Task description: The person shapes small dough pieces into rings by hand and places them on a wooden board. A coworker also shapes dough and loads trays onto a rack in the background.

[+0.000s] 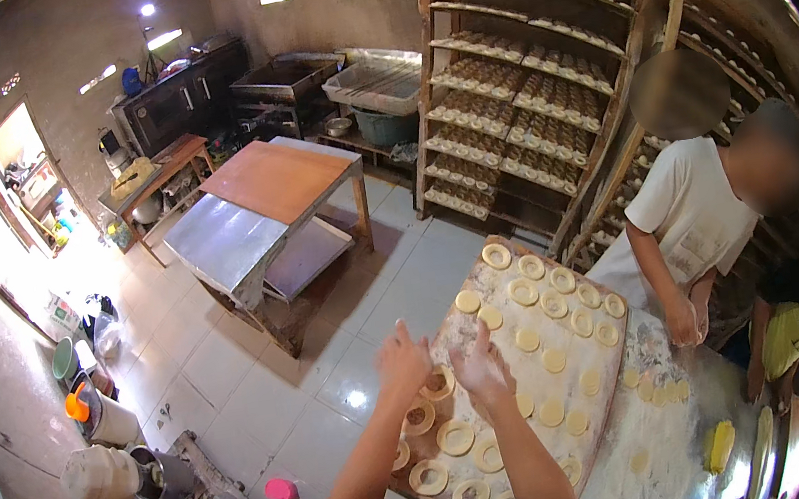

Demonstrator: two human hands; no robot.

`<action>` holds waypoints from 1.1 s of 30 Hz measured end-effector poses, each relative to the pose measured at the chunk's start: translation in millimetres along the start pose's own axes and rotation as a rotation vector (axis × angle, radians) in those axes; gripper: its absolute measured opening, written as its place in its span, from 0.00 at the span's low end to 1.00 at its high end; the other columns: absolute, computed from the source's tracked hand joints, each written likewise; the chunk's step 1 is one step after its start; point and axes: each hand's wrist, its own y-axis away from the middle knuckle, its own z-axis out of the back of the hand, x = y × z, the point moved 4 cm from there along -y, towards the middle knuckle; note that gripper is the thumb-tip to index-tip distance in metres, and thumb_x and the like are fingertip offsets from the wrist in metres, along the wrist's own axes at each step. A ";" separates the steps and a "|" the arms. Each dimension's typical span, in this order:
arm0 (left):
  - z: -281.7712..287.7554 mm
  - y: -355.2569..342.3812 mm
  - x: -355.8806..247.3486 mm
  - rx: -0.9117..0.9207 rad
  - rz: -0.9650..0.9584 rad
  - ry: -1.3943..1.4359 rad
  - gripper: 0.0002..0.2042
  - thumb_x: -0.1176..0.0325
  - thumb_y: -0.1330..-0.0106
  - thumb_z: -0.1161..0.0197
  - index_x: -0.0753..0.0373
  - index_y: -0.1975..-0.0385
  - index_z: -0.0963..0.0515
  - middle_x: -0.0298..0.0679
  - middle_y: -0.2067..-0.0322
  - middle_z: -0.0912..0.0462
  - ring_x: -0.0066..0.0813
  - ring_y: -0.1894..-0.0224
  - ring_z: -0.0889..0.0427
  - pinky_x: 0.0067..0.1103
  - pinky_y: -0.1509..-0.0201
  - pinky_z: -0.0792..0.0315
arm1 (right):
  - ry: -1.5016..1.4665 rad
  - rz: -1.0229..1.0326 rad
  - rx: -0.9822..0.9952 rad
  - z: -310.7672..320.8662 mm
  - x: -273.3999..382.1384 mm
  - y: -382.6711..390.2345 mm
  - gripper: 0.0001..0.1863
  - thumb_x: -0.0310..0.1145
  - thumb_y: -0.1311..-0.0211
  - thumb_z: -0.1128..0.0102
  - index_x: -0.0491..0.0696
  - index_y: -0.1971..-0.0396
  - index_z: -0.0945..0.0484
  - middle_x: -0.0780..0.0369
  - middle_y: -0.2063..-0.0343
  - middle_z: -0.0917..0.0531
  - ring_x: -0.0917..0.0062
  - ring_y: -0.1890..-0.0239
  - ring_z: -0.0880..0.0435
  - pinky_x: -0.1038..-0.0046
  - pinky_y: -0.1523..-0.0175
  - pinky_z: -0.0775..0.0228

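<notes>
Both of my hands are over a floured wooden board (pixel 571 328) set with dough rings and small flat dough rounds. My left hand (pixel 404 362) is raised at the board's left edge, fingers apart, with no object visible in it. Below it lie dough rings (pixel 421 416) with dark centres. My right hand (pixel 483 372), whitened with flour, is over the board's middle, its fingers stretched out and nothing seen in them. Just beyond it are two plain dough rounds (pixel 490 317). More dough rings (pixel 456 437) lie between and below my forearms, some partly covered by my right arm.
Beside the board is a floured worktable (pixel 656 438) with dough pieces and a yellow object (pixel 719 448). Two people stand at the right. A tall rack (pixel 435 134) holds trays of dough rings. A metal-topped table (pixel 227 240) stands ahead; buckets (pixel 118 423) line the left.
</notes>
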 end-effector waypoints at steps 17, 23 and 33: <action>21.3 93.6 -45.9 -0.061 -0.360 0.274 0.19 0.73 0.34 0.40 0.66 0.43 0.27 0.53 0.56 0.21 0.53 0.53 0.22 0.39 0.51 0.28 | -0.053 0.179 -0.179 84.2 -138.3 111.6 0.27 0.42 0.36 0.37 0.51 0.39 0.29 0.52 0.51 0.18 0.60 0.49 0.18 0.59 0.45 0.26; -44.0 169.1 -151.2 0.385 -0.362 0.567 0.08 0.76 0.34 0.43 0.64 0.57 0.28 0.50 0.69 0.20 0.50 0.67 0.19 0.35 0.64 0.27 | 0.176 -0.521 -0.550 201.0 -329.6 219.0 0.16 0.35 0.41 0.36 0.45 0.55 0.21 0.48 0.61 0.17 0.52 0.54 0.18 0.55 0.46 0.27; -139.9 309.1 -289.5 0.846 -0.625 0.480 0.15 0.63 0.27 0.40 0.62 0.46 0.25 0.48 0.69 0.14 0.41 0.65 0.12 0.29 0.60 0.22 | -0.340 -0.381 -0.273 231.2 -364.8 235.3 0.16 0.30 0.42 0.29 0.45 0.60 0.27 0.61 0.69 0.20 0.72 0.68 0.21 0.69 0.60 0.27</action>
